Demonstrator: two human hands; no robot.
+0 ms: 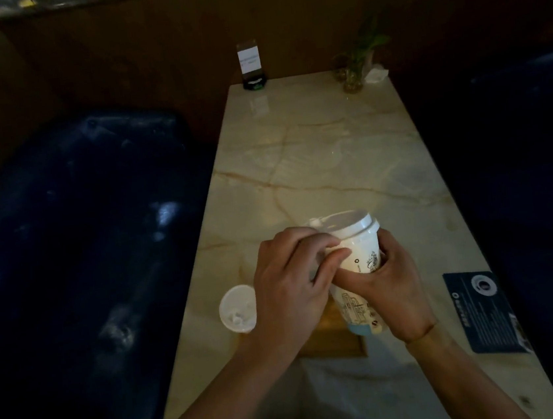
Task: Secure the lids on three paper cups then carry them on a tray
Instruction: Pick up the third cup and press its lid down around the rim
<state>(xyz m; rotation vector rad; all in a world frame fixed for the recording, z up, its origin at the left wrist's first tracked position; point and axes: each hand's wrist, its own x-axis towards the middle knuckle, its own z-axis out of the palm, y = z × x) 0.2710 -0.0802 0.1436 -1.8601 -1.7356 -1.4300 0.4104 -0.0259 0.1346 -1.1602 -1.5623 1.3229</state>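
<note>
On the marble table [331, 155], both hands [343, 291] grip a lidded cup [359, 255] beside another cup [238, 313].

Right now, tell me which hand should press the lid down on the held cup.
Left, probably. The left hand sits by the lid rim, fingers at the cup's top, while the right hand wraps the paper cup body, steadying it.

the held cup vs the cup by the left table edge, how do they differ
The held cup is tilted, gripped between the left hand and right hand, its printed side showing. The edge cup stands upright and untouched, with only its top visible. Both wear white lids.
</note>
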